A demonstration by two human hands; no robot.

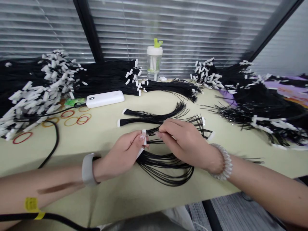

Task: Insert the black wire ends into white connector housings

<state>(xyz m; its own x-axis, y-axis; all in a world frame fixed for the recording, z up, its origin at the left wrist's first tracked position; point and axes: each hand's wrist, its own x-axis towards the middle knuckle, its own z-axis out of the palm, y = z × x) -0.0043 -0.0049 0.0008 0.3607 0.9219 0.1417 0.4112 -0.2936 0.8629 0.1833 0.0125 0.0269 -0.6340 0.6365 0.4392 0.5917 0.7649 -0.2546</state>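
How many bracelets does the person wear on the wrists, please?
2: a pale smooth bangle on the left wrist and a beaded bracelet on the right wrist.

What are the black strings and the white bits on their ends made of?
The black wires look like thin plastic-coated wire, smooth and slightly shiny, bending in soft curves. The white plugs on their ends look like hard plastic, matte with square edges. The inside of the wires cannot be seen.

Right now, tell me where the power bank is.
In the head view, the white power bank lies left of centre, in front of the black wire bundle, above the rubber bands.
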